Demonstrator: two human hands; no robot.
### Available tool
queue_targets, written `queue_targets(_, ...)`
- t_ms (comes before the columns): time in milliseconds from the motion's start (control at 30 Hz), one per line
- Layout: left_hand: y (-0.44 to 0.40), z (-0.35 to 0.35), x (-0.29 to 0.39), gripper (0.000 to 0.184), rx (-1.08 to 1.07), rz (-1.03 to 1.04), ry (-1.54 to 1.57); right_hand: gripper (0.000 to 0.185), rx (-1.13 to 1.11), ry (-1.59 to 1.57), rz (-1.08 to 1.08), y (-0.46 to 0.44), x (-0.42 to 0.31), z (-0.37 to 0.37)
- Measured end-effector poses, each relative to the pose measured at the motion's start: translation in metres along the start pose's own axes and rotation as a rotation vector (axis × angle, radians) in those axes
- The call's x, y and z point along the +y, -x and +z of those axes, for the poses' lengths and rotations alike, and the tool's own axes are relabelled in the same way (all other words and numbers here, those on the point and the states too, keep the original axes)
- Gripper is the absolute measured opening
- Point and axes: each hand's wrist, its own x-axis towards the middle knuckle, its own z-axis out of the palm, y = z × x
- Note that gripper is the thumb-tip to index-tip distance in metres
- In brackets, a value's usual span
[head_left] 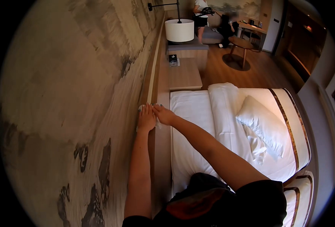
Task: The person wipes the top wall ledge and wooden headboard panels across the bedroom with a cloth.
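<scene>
A pale cloth (158,123) lies bunched on the narrow ledge (151,85) that runs along the top of the headboard panel. My left hand (147,119) is open, its fingers stretched flat over the cloth and pointing away from me. Close against it, my right hand (164,114) is closed, its bent fingers pressing the cloth at the ledge's bed side. Most of the cloth is hidden beneath both hands. Only small edges show around the fingers and wrists.
The painted wall (80,75) rises at left. Ahead hangs a white lampshade (179,30) over a nightstand (186,73). At right are a white bed (192,128) and pillow (265,121). Two people, one standing (201,15), are near a round table (241,42).
</scene>
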Motion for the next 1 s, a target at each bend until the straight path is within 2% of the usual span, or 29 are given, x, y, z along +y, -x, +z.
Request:
queue_targets(133,-0.032,-0.003,-0.001,0.057,-0.020,-0.012,-0.005,0.049,0.032,0.012,-0.056,-0.023,0.027,-0.001)
queue_targets(233,-0.053,-0.009,-0.002,0.058,-0.072,-0.020,-0.034,0.051,-0.089,0.042,-0.003,-0.037,0.040,-0.008)
queue_targets(433,-0.088,-0.010,-0.006,0.057,-0.085,-0.044,0.015,0.076,-0.308,0.261,-0.006,-0.058,0.056,-0.024)
queue_targets(533,-0.095,-0.005,-0.009,0.056,-0.052,-0.041,0.012,0.088,-0.327,0.297,-0.020,-0.066,0.061,-0.028)
queue_targets(633,-0.102,-0.005,-0.010,0.056,-0.049,-0.042,-0.004,0.087,-0.328,0.268,-0.019,-0.070,0.064,-0.029)
queue_targets(733,-0.102,-0.004,-0.010,0.056,-0.062,-0.040,-0.032,0.088,-0.152,0.328,-0.055,-0.069,0.070,-0.007)
queue_targets(833,-0.101,-0.006,-0.010,0.057,-0.060,-0.040,-0.022,0.088,-0.370,0.302,-0.010,-0.073,0.063,-0.023)
queue_targets(1000,-0.091,-0.008,-0.008,0.058,-0.100,-0.049,-0.025,0.089,-0.420,0.321,0.004,-0.065,0.048,-0.034)
